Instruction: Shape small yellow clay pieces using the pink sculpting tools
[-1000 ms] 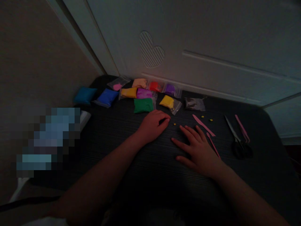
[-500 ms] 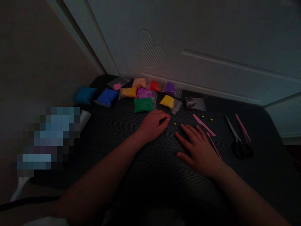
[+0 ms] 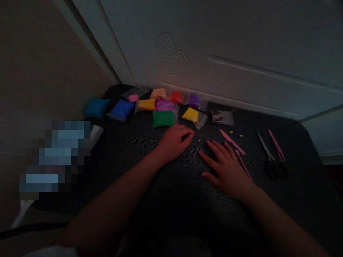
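Note:
My left hand [image 3: 175,143] rests on the dark table just in front of the green clay packet [image 3: 163,119]. Its thumb and forefinger meet at the tips in a pinch; anything between them is hidden. A tiny yellow ball [image 3: 199,140] lies on the table between my two hands. Palm down, my right hand [image 3: 223,166] is open with fingers spread, holding nothing. Near its fingers lie a pink plastic knife [image 3: 232,141] and a thin pink modelling tool [image 3: 243,165]. Two more small yellow bits, one here [image 3: 231,132] and one slightly right [image 3: 240,135], sit beyond the knife.
Scissors [image 3: 270,157] with black handles and pink tweezers [image 3: 277,145] lie at the right. Along the back are several clay packets, including yellow [image 3: 190,115], blue [image 3: 122,110] and teal [image 3: 97,107], plus a grey bag [image 3: 222,117]. A pixelated object [image 3: 56,157] stands at left.

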Motion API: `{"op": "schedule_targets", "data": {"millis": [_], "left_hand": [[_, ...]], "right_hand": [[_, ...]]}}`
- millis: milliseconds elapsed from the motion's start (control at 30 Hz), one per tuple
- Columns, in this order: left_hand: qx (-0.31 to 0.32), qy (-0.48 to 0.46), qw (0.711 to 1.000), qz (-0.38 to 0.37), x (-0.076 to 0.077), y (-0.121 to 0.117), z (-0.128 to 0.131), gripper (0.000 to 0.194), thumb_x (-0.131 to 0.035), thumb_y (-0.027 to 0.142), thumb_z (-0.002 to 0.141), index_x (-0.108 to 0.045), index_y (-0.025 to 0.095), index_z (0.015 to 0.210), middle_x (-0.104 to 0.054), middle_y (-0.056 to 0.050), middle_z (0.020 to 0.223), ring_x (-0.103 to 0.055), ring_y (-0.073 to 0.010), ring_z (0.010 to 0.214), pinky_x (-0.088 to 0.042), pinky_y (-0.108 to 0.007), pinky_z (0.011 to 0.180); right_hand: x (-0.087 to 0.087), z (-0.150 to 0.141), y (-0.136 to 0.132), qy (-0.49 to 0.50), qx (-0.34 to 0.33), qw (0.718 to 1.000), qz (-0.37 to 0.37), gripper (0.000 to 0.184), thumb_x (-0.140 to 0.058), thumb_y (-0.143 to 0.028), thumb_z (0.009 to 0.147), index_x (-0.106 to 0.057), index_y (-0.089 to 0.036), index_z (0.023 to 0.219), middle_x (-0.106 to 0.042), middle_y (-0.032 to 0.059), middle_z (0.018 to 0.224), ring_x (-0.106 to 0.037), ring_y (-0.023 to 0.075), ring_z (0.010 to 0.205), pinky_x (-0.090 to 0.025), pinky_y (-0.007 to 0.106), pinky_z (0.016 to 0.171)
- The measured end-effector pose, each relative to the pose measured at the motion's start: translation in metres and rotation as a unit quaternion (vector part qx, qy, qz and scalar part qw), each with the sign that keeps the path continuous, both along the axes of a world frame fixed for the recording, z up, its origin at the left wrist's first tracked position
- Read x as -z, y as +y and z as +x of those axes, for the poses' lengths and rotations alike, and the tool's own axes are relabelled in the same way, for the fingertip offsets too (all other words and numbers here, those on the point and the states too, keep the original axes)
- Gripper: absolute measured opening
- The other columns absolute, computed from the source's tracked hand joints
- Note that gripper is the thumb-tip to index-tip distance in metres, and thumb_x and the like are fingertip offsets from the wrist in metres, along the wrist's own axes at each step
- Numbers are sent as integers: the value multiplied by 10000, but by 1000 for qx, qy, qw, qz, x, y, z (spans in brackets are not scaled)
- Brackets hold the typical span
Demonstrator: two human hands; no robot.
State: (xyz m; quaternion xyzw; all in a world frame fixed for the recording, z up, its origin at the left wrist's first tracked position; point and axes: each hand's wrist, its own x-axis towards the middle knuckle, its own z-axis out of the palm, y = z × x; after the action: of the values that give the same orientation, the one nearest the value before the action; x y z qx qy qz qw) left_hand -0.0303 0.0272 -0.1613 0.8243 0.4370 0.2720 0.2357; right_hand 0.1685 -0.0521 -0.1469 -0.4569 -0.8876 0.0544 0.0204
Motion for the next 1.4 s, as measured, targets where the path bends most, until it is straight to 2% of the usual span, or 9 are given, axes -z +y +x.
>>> {"op": "schedule_targets", "data": {"millis": [67,200,333,467,700,933,1133,1333,1400], "left_hand": [[-2,-4,1000,1,0,0,0,203,-418,233,822,-598,163,886,-629,-34,878,-531,-155,865,-411,-322,812],[-1,-7,1000,4,0,0,0,198,-427,230,819,-599,158,886,-630,-33,870,-531,-151,858,-408,-312,809],[-2,-6,1000,5,0,0,1,200,-428,231,818,-602,150,876,-632,-37,866,-532,-151,859,-408,-308,809],[-2,-4,1000,6,0,0,1,202,-421,231,821,-600,161,883,-632,-35,881,-532,-152,871,-406,-313,817],[-1,1,1000,9,0,0,0,204,-423,232,820,-599,157,889,-632,-37,888,-531,-157,869,-406,-322,816],[0,3,1000,9,-1,0,1,199,-431,218,815,-603,148,887,-635,-36,882,-531,-152,869,-406,-315,816],[0,4,1000,6,-1,0,1,202,-428,231,818,-604,150,880,-633,-35,878,-530,-155,858,-408,-320,808],[0,-1,1000,4,1,1,1,194,-436,229,816,-602,152,882,-630,-32,874,-529,-150,862,-408,-310,805],[1,-1,1000,4,1,1,1,193,-438,228,815,-602,151,883,-630,-31,876,-528,-150,863,-406,-309,808]], "right_hand": [[0,0,0,0,-1,1000,-2,556,-392,-527,786,-365,-251,1268,-222,120,1393,-201,306,1256,-138,552,979],[0,0,0,3,-12,1000,-12,501,-387,-530,788,-382,-323,1244,-187,86,1408,-190,302,1263,-124,557,980],[1,-1,0,-12,19,1000,-14,588,-369,-528,794,-326,-217,1291,-208,125,1395,-172,286,1270,-120,520,1008],[2,1,1,-1,42,999,-18,623,-357,-508,806,-267,-164,1317,-217,119,1393,-173,256,1273,-147,469,1029],[2,2,1,-6,22,1000,-13,534,-378,-501,801,-339,-267,1280,-211,116,1389,-182,283,1268,-151,513,1000],[0,-3,0,-30,28,999,-14,589,-350,-535,796,-310,-232,1299,-203,137,1392,-168,290,1271,-109,524,1004],[-2,-2,-1,-17,0,1000,-20,535,-365,-551,784,-324,-339,1273,-177,110,1405,-183,303,1267,-100,558,983],[1,-4,1,-25,14,999,-17,582,-365,-531,792,-298,-259,1302,-188,145,1397,-171,306,1270,-98,543,993],[1,-3,1,-22,4,1000,-16,573,-373,-538,786,-307,-283,1294,-183,138,1399,-174,309,1269,-99,551,989]]}}
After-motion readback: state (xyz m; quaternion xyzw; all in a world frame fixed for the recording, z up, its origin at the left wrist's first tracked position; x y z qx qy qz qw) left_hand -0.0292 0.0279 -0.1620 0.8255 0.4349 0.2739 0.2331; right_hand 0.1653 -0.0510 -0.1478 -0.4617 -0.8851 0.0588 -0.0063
